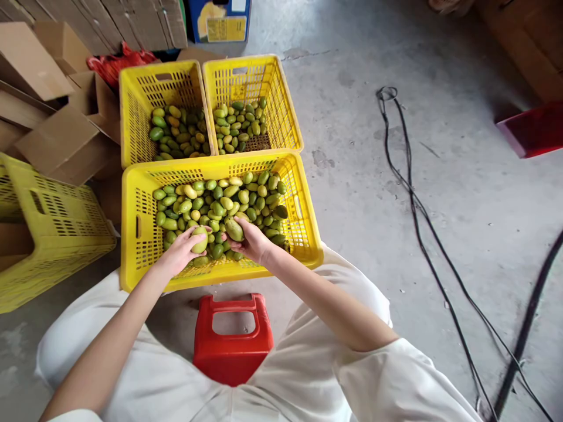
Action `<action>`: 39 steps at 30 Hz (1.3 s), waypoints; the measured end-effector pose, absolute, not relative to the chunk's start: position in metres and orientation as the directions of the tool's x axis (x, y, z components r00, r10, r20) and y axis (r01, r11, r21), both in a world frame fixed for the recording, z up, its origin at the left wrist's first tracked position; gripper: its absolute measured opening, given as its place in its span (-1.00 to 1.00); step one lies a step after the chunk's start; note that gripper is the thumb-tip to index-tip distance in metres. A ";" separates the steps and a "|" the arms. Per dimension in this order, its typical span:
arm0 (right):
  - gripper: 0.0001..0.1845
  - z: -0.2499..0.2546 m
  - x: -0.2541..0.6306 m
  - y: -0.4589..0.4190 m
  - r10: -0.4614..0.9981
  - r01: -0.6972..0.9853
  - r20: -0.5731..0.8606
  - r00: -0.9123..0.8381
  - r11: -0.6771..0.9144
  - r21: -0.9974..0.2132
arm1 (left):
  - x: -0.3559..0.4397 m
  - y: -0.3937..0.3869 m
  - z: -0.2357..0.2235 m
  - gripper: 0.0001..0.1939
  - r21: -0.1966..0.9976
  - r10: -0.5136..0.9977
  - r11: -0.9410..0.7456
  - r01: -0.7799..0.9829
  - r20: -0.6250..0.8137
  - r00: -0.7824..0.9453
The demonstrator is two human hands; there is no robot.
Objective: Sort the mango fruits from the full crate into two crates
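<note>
A large yellow plastic crate (132, 258) stands on the floor right in front of me, filled with several green and yellowish mangoes. My left hand (181, 251) is closed round a pale green mango (200, 240) just above the pile at the crate's near side. My right hand (251, 239) grips a darker green mango (233, 229) beside it. The two hands are close together, almost touching.
Two smaller yellow crates (132, 111) (288, 111) behind hold more mangoes. Another yellow crate (53, 234) lies overturned at left among cardboard boxes (57, 140). A red stool (232, 340) sits between my knees. Black cables (422, 223) run across the concrete floor at right.
</note>
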State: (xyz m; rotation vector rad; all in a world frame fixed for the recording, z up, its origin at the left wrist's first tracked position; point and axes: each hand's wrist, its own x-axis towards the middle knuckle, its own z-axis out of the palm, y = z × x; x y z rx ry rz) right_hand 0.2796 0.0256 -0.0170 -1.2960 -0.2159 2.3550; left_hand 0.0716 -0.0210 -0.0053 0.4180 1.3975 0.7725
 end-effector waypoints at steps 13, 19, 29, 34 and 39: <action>-0.69 -0.016 0.283 0.026 0.555 -0.375 -0.712 -0.431 -0.827 -0.418 | 0.068 -0.020 -0.013 -0.58 0.692 0.741 0.568 -0.446 -0.666 -0.090; -0.73 -0.019 0.282 0.034 0.593 -0.477 -0.723 -0.354 -0.779 -0.406 | 0.069 -0.017 -0.003 -0.74 0.555 0.622 0.632 -0.541 -0.780 -0.072; -0.69 -0.022 0.276 0.030 0.616 -0.567 -0.747 -0.249 -0.718 -0.403 | 0.067 -0.019 -0.004 -0.60 0.612 0.689 0.670 -0.420 -0.724 0.042; -0.67 -0.013 0.275 0.029 0.553 -0.608 -0.814 -0.179 -0.712 -0.351 | 0.068 -0.024 -0.007 -0.42 0.634 0.694 0.703 -0.324 -0.710 0.116; -0.82 -0.011 0.277 0.030 0.447 -0.509 -0.861 -0.242 -0.814 -0.279 | 0.067 -0.026 -0.012 -0.60 0.607 0.667 0.732 -0.310 -0.731 0.143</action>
